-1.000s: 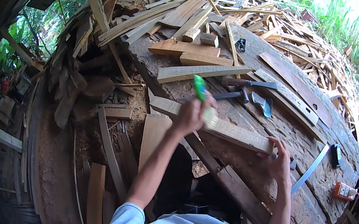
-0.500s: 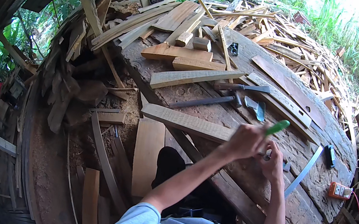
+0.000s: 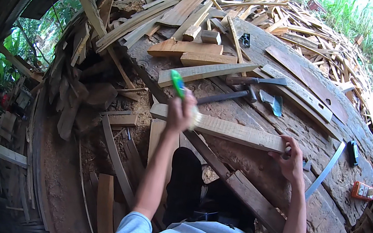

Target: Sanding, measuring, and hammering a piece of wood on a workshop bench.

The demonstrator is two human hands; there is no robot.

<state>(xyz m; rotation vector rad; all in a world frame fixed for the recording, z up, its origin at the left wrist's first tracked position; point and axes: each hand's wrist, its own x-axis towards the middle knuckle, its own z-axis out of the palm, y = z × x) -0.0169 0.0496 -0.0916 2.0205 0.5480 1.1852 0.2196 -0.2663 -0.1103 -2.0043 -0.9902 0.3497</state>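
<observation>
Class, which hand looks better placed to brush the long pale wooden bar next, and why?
Probably the left hand: it grips the green-handled brush, whose pale bristles are at the long pale wooden bar, while the right hand holds that bar's right end.

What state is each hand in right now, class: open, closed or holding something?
Left hand: closed, holding the green-handled brush.
Right hand: holding the pale wooden bar at its right end.

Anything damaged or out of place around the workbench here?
Mostly wear: the workbench is pitted and grooved, rough for a work surface. Beyond it, scraps lie in a messy, spilled-looking heap. Nothing stands out about the brush or held board.
</observation>
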